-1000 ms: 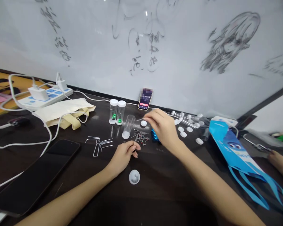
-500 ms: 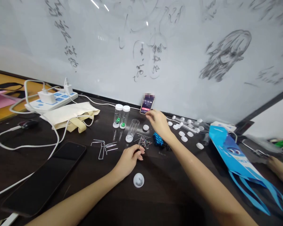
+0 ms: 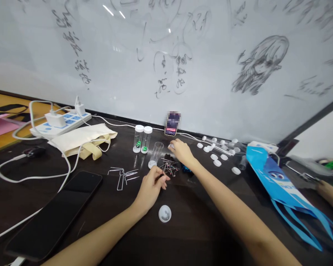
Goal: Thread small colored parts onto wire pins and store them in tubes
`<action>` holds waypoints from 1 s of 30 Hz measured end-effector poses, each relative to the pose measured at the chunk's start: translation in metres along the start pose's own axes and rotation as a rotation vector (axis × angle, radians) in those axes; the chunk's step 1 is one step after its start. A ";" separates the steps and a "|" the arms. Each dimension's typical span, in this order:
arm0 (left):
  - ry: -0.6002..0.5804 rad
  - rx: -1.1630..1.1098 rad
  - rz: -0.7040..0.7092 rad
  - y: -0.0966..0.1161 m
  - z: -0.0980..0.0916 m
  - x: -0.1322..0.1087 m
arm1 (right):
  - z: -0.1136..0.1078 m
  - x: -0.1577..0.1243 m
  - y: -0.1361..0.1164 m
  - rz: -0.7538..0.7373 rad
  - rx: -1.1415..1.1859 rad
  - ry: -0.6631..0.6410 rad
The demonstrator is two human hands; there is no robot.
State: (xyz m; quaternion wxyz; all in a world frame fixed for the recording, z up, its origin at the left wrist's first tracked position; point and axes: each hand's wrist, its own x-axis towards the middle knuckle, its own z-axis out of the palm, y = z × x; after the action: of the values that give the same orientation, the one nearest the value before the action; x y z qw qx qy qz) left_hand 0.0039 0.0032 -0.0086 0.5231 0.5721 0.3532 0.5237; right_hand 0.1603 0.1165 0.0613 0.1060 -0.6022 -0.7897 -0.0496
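Note:
My left hand (image 3: 152, 183) rests on the dark table (image 3: 199, 218), thumb and fingers pinched on a thin pin at the near edge of a pile of coloured-head pins (image 3: 170, 166). My right hand (image 3: 181, 151) lies just behind that pile, fingers curled down on a small white cap (image 3: 170, 146). A clear open tube (image 3: 155, 152) stands left of it. Two capped tubes with green contents (image 3: 143, 139) stand further left. A blue shiny object (image 3: 186, 169) is partly hidden under my right wrist.
A round white lid (image 3: 164, 213) lies near my left wrist, bent wires (image 3: 123, 174) to its left. A black phone (image 3: 55, 212), cables, power strip (image 3: 61, 120) and cloth bag (image 3: 83, 137) are at left. Caps and tubes (image 3: 219, 147), a blue bag (image 3: 277, 177) and another person's hand (image 3: 330, 192) are at right.
My right hand swung back toward the small standing phone, then came down onto the white cap behind the pins. My left hand stayed pinched by the pile. The camera tilted slightly.

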 end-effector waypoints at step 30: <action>0.209 -0.031 0.122 0.014 0.001 -0.009 | 0.005 0.066 -0.038 -0.632 0.631 0.316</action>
State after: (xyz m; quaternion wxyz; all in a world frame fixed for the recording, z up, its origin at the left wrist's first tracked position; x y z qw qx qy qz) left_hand 0.0011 -0.0086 0.0033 0.4594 0.5267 0.3620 0.6168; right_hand 0.1065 0.1689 0.0736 0.3826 -0.2556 -0.8849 0.0720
